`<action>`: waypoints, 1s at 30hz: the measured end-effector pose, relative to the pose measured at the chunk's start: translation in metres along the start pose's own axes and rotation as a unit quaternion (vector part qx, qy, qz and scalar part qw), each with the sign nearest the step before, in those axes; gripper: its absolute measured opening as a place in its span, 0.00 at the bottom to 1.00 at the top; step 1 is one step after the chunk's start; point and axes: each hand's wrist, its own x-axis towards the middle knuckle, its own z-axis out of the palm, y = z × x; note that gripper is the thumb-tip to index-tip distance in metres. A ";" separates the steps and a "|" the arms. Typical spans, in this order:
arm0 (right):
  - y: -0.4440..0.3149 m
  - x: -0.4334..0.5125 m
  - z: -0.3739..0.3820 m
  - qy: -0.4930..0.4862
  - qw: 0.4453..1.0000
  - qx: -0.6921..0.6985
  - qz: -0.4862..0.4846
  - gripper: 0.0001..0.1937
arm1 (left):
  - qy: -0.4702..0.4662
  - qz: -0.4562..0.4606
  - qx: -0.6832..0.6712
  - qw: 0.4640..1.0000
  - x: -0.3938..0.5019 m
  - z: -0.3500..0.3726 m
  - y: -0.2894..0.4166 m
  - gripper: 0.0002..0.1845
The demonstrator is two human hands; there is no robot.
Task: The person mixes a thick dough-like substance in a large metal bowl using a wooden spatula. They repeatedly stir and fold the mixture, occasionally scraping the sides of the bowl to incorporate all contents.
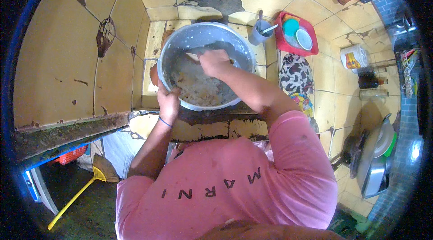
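A large grey metal pot [203, 30] stands before me on the tiled counter. Wet, lumpy brownish matter [199, 94] covers its bottom under a greyish haze, and pale specks dot the inner wall. My left hand [169, 99], with a blue band at the wrist, grips the pot's rim at the near left. Inside the pot, toward the back, my right hand [215, 62] is closed around a pale flat implement [192, 56]. Its tip points left; the fingers hide the rest, so its exact kind is unclear.
Right of the pot stand a grey cup [259, 37] of utensils and a red basin [280, 47] with a sponge and a small round container. A spotted cloth [296, 74] lies nearer. A tiled wall [64, 60] rises at left; a yellow-handled broom [72, 201] is below.
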 end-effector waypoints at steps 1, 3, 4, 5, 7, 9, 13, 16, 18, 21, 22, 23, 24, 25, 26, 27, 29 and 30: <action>0.001 -0.001 -0.003 -0.011 1.000 0.007 -0.015 0.11 | 0.001 0.013 -0.012 1.000 0.001 0.000 0.001 0.29; 0.000 -0.005 -0.008 -0.034 0.999 0.007 -0.019 0.11 | 0.002 0.025 -0.022 0.999 0.000 0.001 0.000 0.29; -0.001 -0.006 -0.011 -0.026 0.999 0.021 -0.014 0.11 | 0.002 0.027 -0.021 0.999 0.000 0.001 0.000 0.29; -0.002 -0.007 -0.014 -0.018 0.999 0.032 -0.007 0.11 | 0.006 0.031 -0.012 0.999 0.000 0.001 -0.002 0.28; -0.002 -0.007 -0.021 -0.043 0.998 0.043 0.000 0.12 | 0.002 0.008 0.004 1.000 0.001 -0.001 -0.005 0.29; -0.002 -0.007 -0.024 -0.094 0.995 0.038 0.003 0.14 | 0.004 0.005 -0.002 1.000 0.002 -0.001 -0.009 0.29; -0.010 -0.011 -0.019 -0.104 0.994 0.036 -0.021 0.13 | 0.004 0.014 -0.018 1.000 0.003 0.000 -0.014 0.28; -0.020 -0.010 -0.013 -0.101 0.992 0.061 -0.034 0.13 | 0.000 0.001 0.001 1.000 0.002 -0.002 -0.013 0.28; -0.024 -0.007 -0.011 -0.088 0.992 0.089 -0.021 0.14 | 0.000 0.003 0.003 1.000 0.002 -0.002 -0.011 0.27; -0.023 -0.002 -0.008 -0.127 0.978 0.161 0.020 0.15 | 0.011 0.016 0.001 1.000 0.001 -0.001 -0.011 0.24; -0.023 -0.001 -0.007 -0.149 0.969 0.192 0.037 0.15 | 0.003 0.024 -0.017 1.000 0.000 -0.001 -0.011 0.23; -0.021 -0.001 -0.006 -0.170 0.959 0.219 0.052 0.15 | -0.002 0.028 -0.023 0.999 0.000 -0.001 -0.012 0.22; -0.021 -0.002 -0.004 -0.191 0.947 0.247 0.069 0.15 | -0.004 0.043 -0.023 0.999 -0.001 -0.001 -0.013 0.21; -0.019 -0.003 -0.003 -0.150 0.960 0.229 0.051 0.15 | -0.010 0.035 -0.020 0.999 0.000 -0.002 -0.014 0.20; -0.018 -0.005 -0.002 -0.109 0.971 0.210 0.034 0.15 | -0.013 0.039 -0.012 0.999 0.000 -0.003 -0.015 0.19; -0.017 -0.006 -0.001 -0.096 0.977 0.190 0.018 0.14 | -0.009 0.042 0.008 0.999 0.000 -0.004 -0.017 0.19; -0.014 -0.008 -0.002 -0.062 0.990 0.130 -0.006 0.14 | -0.012 0.044 0.000 0.999 0.001 -0.005 -0.021 0.18; -0.012 -0.009 -0.003 -0.048 0.994 0.096 -0.015 0.14 | -0.009 0.054 0.007 0.998 0.001 -0.005 -0.023 0.18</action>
